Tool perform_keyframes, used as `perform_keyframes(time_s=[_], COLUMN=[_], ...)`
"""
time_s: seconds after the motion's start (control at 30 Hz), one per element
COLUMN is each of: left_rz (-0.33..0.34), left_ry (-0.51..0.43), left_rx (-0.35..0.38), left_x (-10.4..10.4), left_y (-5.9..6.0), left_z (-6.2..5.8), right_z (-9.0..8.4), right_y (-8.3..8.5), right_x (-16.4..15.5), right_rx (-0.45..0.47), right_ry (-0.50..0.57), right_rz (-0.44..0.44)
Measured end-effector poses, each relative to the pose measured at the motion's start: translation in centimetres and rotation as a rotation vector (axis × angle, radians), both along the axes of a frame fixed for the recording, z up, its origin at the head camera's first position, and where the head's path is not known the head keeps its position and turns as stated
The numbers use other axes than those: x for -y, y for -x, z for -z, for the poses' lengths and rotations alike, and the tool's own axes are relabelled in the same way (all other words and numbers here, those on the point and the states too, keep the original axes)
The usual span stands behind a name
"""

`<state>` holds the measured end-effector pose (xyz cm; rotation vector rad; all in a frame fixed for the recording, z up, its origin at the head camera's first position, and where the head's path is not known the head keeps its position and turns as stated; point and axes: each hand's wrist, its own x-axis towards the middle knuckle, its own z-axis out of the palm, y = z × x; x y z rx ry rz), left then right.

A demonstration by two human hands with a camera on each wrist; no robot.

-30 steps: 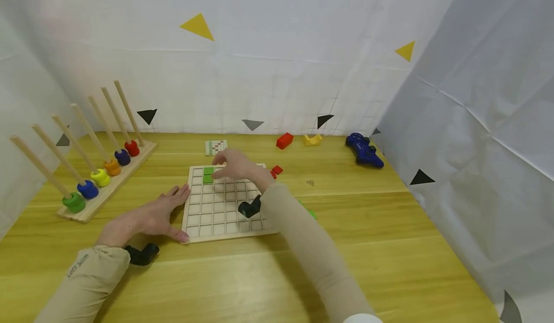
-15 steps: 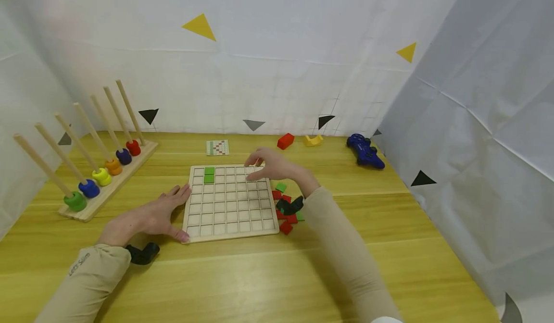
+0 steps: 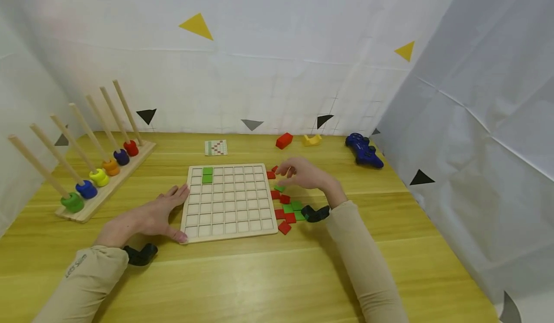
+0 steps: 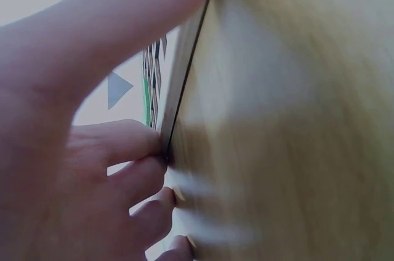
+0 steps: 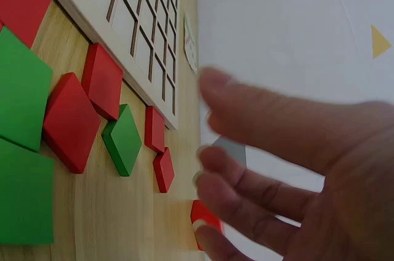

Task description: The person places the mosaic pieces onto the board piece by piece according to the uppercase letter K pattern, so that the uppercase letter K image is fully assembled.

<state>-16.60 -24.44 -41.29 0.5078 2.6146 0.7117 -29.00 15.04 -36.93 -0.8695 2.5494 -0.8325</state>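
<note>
A pale wooden board (image 3: 235, 214), squarish and divided into a grid of shallow cells, lies flat on the surface (image 3: 242, 275). Two green tiles (image 3: 207, 179) fill the top two cells of its second column from the left. Loose red tiles (image 3: 284, 227) and loose green tiles (image 3: 299, 215) (square, flat, turned at various angles) lie scattered along its right edge. The left grip (image 3: 156, 217) touches the board's left edge; the right grip (image 3: 303, 172) hovers near the far loose tiles.
</note>
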Motion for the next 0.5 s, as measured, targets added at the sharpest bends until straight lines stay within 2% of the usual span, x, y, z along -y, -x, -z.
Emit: perform_keyframes(time_s=[0.23,0.5], left_rz=[0.003,0.004], left_ry=[-0.002,-0.001], left_rx=[0.0,-0.003], left_x=[0.0,0.0], left_y=[0.0,0.0], left_z=[0.0,-0.1], right_z=[1.1,2.0], right_y=[0.7,1.3], right_x=[-1.1,-1.4], right_rx=[0.011,0.01], right_ry=[-0.013,-0.082], right_rz=[0.037,0.044])
